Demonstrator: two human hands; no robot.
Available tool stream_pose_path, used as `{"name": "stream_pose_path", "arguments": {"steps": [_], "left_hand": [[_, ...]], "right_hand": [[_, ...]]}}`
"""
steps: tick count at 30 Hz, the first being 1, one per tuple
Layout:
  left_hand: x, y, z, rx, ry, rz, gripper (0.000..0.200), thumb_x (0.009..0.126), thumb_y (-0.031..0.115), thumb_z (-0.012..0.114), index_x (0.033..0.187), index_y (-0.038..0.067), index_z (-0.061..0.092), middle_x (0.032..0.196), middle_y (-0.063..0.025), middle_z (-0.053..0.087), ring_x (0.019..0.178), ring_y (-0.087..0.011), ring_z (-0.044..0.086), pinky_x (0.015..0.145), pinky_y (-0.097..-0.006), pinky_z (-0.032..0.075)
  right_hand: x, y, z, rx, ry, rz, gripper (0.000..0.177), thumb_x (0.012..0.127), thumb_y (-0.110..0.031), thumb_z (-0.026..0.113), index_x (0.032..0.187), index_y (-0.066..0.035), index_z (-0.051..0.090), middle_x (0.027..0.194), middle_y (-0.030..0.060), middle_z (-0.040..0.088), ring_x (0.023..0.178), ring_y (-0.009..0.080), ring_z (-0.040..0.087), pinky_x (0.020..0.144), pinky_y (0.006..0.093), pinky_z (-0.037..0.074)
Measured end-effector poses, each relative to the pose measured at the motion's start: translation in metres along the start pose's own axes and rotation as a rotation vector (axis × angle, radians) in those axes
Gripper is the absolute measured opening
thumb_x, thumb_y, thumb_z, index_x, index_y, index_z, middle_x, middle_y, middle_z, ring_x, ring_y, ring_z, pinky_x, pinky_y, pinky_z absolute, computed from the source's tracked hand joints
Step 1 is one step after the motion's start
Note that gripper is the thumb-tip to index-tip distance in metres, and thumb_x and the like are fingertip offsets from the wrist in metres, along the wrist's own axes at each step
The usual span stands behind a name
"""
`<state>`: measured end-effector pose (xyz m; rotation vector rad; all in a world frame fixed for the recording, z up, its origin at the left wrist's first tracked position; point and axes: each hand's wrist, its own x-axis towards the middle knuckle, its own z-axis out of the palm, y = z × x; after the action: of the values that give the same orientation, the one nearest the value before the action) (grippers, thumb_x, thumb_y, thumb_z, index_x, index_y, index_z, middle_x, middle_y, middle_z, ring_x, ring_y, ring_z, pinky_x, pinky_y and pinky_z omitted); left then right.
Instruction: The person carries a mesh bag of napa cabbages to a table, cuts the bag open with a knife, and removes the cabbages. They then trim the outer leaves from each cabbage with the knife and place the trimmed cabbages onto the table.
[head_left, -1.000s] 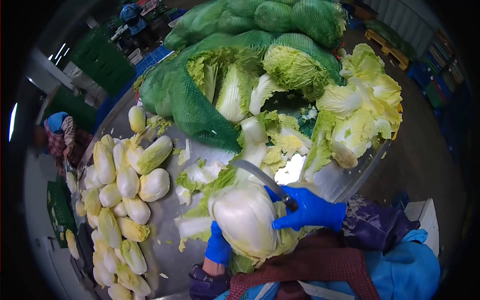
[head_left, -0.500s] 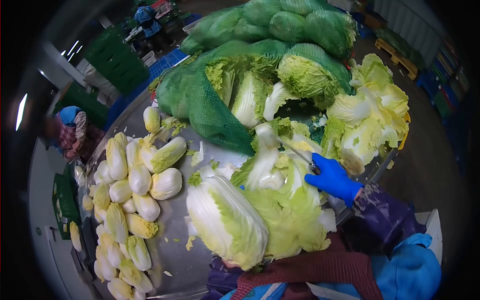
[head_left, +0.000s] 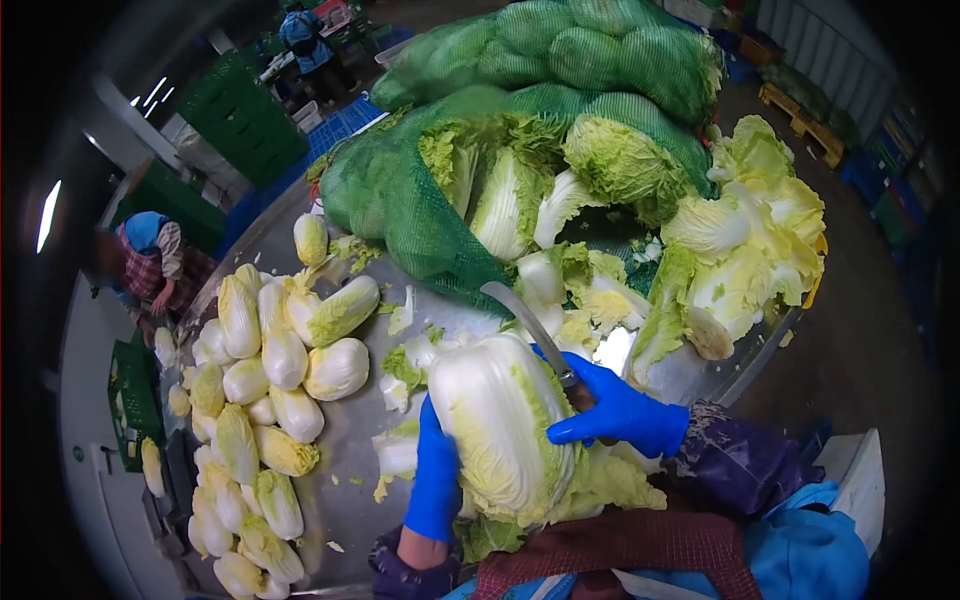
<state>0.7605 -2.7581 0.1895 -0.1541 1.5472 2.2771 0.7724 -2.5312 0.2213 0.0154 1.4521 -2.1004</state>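
Observation:
In blue gloves, both my hands are at a large napa cabbage (head_left: 495,420) at the table's near side. My left hand (head_left: 436,475) presses round its left flank, with some fingers hidden behind it. A knife (head_left: 527,318) with a curved blade is gripped in my right hand (head_left: 625,410), its tip pointing up and left past the cabbage's upper right. The right fingers also rest against the cabbage's right side. Loose outer leaves (head_left: 610,485) lie beneath and to the right of the cabbage, and cut leaf pieces (head_left: 540,280) lie beyond it.
Several trimmed cabbage hearts (head_left: 285,358) are heaped on the metal table (head_left: 350,510) at left. Green mesh sacks (head_left: 430,225) of cabbages stand at the back. Stripped leaves (head_left: 745,240) pile up at the right edge. A co-worker (head_left: 150,255) is at far left, another person (head_left: 305,40) farther back.
The cabbage has turned more upright and shifted right and up. My left hand has come into view on its side. My right hand has lowered toward it with the knife.

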Motion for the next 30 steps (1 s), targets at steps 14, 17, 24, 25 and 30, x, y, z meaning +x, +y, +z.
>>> {"name": "stream_pose_path", "arguments": {"steps": [14,17,24,25,30], "left_hand": [[-0.011,-0.017,0.002,0.098,-0.045,0.081,0.106,0.061,0.027,0.079,0.141,0.009,0.011,0.134,-0.0118,0.032,0.121,-0.0259,0.037,0.098,-0.0398,0.036],[-0.016,-0.016,-0.002,0.103,-0.034,0.05,0.108,0.059,0.028,0.08,0.141,0.01,0.012,0.134,-0.0113,0.033,0.121,-0.0255,0.037,0.099,-0.0394,0.036],[-0.014,-0.017,-0.004,0.104,-0.041,0.017,0.109,0.058,0.03,0.081,0.141,0.01,0.013,0.134,-0.0113,0.034,0.121,-0.024,0.038,0.099,-0.0382,0.035],[-0.017,-0.015,-0.002,0.095,-0.038,0.017,0.106,0.058,0.029,0.081,0.14,0.009,0.015,0.133,-0.0113,0.036,0.121,-0.0246,0.039,0.099,-0.0385,0.035],[-0.034,-0.022,-0.028,-0.223,-0.02,-0.135,0.097,0.06,0.024,0.079,0.137,0.005,0.024,0.129,-0.0118,0.042,0.118,-0.0277,0.043,0.099,-0.0402,0.037]], "right_hand": [[0.005,0.039,0.013,-0.668,0.252,-0.201,0.087,0.067,-0.022,0.065,0.139,-0.011,0.018,0.103,0.0201,0.059,0.093,0.0295,0.059,0.084,0.0374,0.045],[0.006,0.029,0.001,-0.722,0.24,-0.196,0.081,0.066,-0.022,0.062,0.137,-0.013,0.025,0.095,0.0198,0.061,0.085,0.0311,0.062,0.078,0.0386,0.048],[0.008,0.022,-0.007,-0.699,0.205,-0.197,0.071,0.066,-0.017,0.061,0.132,-0.011,0.035,0.096,0.0174,0.062,0.087,0.0271,0.062,0.078,0.0363,0.048],[0.007,0.021,-0.008,-0.68,0.196,-0.21,0.069,0.066,-0.014,0.061,0.131,-0.009,0.036,0.098,0.0158,0.062,0.089,0.0242,0.061,0.078,0.0346,0.048],[0.017,0.048,-0.063,-0.317,0.37,-0.112,0.059,0.068,-0.002,0.056,0.125,-0.002,0.041,0.1,0.0076,0.058,0.091,0.0147,0.056,0.077,0.0289,0.046]]}}
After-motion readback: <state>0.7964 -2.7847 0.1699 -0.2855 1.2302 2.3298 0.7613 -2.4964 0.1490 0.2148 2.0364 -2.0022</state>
